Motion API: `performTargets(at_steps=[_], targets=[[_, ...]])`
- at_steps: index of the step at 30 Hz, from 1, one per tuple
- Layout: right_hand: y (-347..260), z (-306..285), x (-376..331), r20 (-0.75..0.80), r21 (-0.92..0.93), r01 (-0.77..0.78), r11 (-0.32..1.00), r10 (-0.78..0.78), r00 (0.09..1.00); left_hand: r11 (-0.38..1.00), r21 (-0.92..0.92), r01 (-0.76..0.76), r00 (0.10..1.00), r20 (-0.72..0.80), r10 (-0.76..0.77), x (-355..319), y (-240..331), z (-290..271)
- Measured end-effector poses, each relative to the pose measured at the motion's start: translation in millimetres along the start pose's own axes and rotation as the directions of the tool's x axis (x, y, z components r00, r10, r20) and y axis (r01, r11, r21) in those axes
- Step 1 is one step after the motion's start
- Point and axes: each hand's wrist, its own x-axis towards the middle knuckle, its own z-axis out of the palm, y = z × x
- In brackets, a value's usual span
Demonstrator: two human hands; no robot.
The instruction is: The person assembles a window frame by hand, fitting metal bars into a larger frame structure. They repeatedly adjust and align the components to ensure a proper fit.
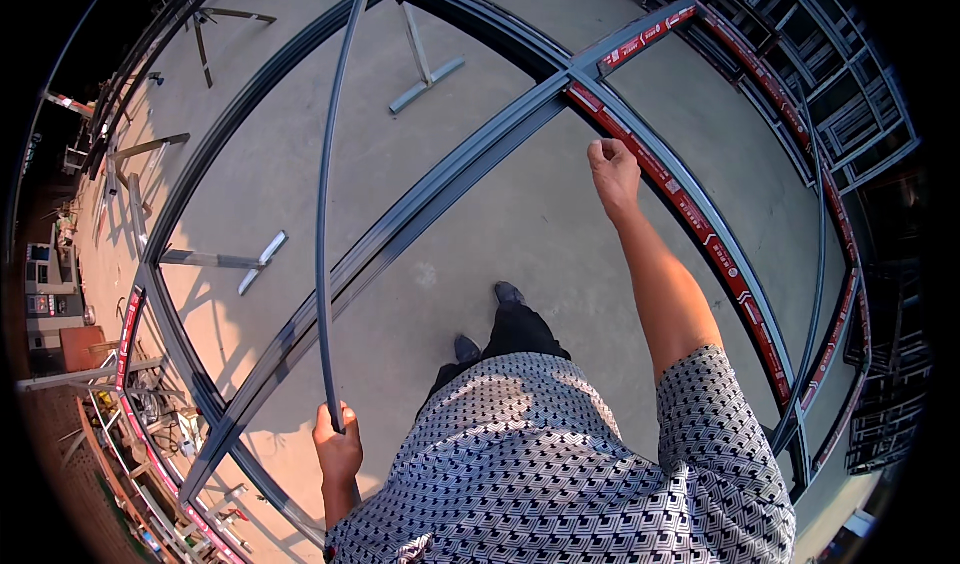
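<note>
My left hand (338, 449) is closed around the near end of a long thin dark strip (326, 194) that rises and curves away toward the top of the view. My right hand (613, 169) is stretched forward with its fingers closed at the edge of a large grey metal frame (420, 204), right beside a frame bar covered in red-and-white protective tape (700, 229). The frame stands raised above the concrete floor, and its bars cross near my right hand. My dark shoes (490, 319) stand on the floor inside the frame.
Metal stands (425, 69) and short bars (225, 259) hold the frame off the concrete. More grey frames are stacked at the right (840, 104). Loose bars, tools and clutter lie along the left edge (110, 364).
</note>
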Motion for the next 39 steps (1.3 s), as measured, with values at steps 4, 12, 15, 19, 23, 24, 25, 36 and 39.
performTargets(at_steps=[4, 12, 15, 19, 23, 24, 25, 36, 39], targets=[[-0.7, 46.8, 87.8, -0.024, -0.1, -0.009, 0.995, 0.007, 1.0, 0.993, 0.003, 0.12, 0.992, 0.036, -0.12, 10.0, 26.5, 19.2], [-12.8, 93.1, 141.3, 0.037, -0.122, -0.163, 0.979, 0.169, 0.985, 0.985, -0.018, 0.17, 0.985, 0.017, -0.17, 18.5, 81.9, 66.0], [-1.2, 96.1, 147.9, 0.04, -0.118, -0.148, 0.982, 0.154, 0.987, 0.987, -0.021, 0.161, 0.987, 0.015, -0.16, 22.5, 95.8, 77.5], [-6.8, 98.0, 137.0, 0.044, 0.008, -0.126, 0.992, 0.125, 0.991, 0.974, -0.047, 0.223, 0.975, 0.034, -0.221, 22.1, 105.2, 82.2], [3.6, 86.1, 117.6, -0.063, -0.072, 0.0, 0.997, -0.005, 0.998, 0.978, -0.056, 0.201, 0.979, 0.027, -0.2, 25.4, 113.3, 87.4], [5.1, 80.2, 107.9, -0.067, -0.076, 0.032, 0.997, -0.037, 0.997, 0.98, -0.05, 0.19, 0.982, 0.027, -0.189, 25.4, 115.8, 88.0], [9.9, 71.6, 102.5, -0.032, -0.05, 0.051, 0.997, -0.052, 0.998, 0.98, -0.052, 0.193, 0.981, 0.03, -0.192, 24.2, 116.6, 89.3], [39.0, 17.3, 37.1, 0.368, -0.111, 0.067, 0.992, -0.022, 0.929, 0.983, -0.017, 0.181, 0.982, 0.054, -0.179, 16.5, 91.4, 91.2], [20.0, 29.1, 4.7, 0.51, -0.002, -0.015, 1.0, 0.014, 0.86, 0.981, 0.017, 0.195, 0.978, 0.075, -0.195, 10.4, 88.3, 86.7]])
